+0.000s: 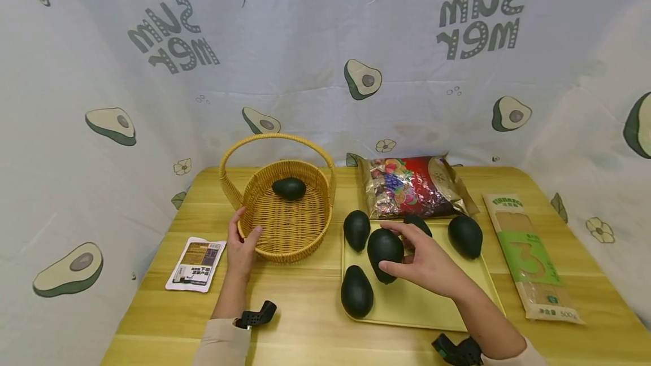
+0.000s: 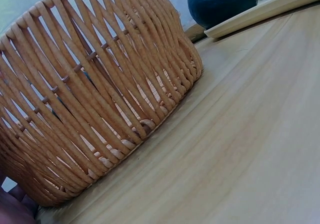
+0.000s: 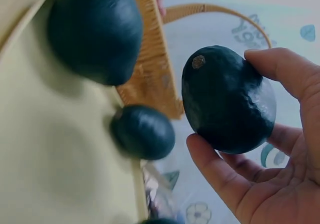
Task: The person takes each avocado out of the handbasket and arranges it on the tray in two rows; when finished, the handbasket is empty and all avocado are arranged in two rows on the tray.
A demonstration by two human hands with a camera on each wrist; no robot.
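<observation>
My left hand (image 1: 244,237) grips the near rim of a yellow wicker basket (image 1: 305,236), thumb inside and fingers outside. One dark green avocado (image 1: 289,188) lies in the basket. The left wrist view shows the basket's woven wall (image 2: 90,84) up close. My right hand (image 1: 402,248) holds another avocado (image 1: 383,244) just above a pale yellow tray (image 1: 422,304). In the right wrist view this avocado (image 3: 225,92) sits between thumb and fingers (image 3: 215,169), stem end up. Several more avocados lie on the tray, among them one (image 1: 356,229) at its left edge and one (image 1: 356,291) at the front.
A red bag of sweets (image 1: 412,185) lies behind the tray. To the tray's right is a long noodle packet (image 1: 531,256), and a small white sachet (image 1: 195,263) sits left of the basket. Printed cloth walls close in the wooden table (image 1: 305,309) on three sides.
</observation>
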